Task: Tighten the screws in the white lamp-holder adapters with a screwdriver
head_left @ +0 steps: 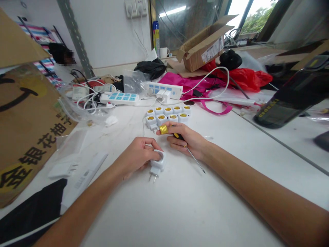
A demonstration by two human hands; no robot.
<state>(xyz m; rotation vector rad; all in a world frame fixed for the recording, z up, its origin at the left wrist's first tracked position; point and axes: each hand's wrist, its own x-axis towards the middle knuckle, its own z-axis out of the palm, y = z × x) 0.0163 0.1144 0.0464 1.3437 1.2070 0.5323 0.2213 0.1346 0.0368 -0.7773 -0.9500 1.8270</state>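
My left hand point(141, 152) is closed around a white plug-in lamp holder point(158, 162) low over the table, its two metal pins pointing toward me. One finger reaches into the holder's round opening. Just to the right, my right hand point(183, 137) pinches a gold threaded lamp-socket sleeve point(163, 129) at its fingertips. The same hand also grips a screwdriver point(195, 159) by its black and yellow handle, with the shaft slanting down toward me. Behind both hands stand several white lamp holders point(161, 118) in rows, gold showing in their openings.
Power strips point(123, 98) with white cables lie behind the lamp holders. A cardboard box point(33, 137) stands at left, beside a long white strip point(84, 175). At right are a dark bottle point(285, 99) and a pink bag point(177, 82). An open carton point(203, 48) sits at the back.
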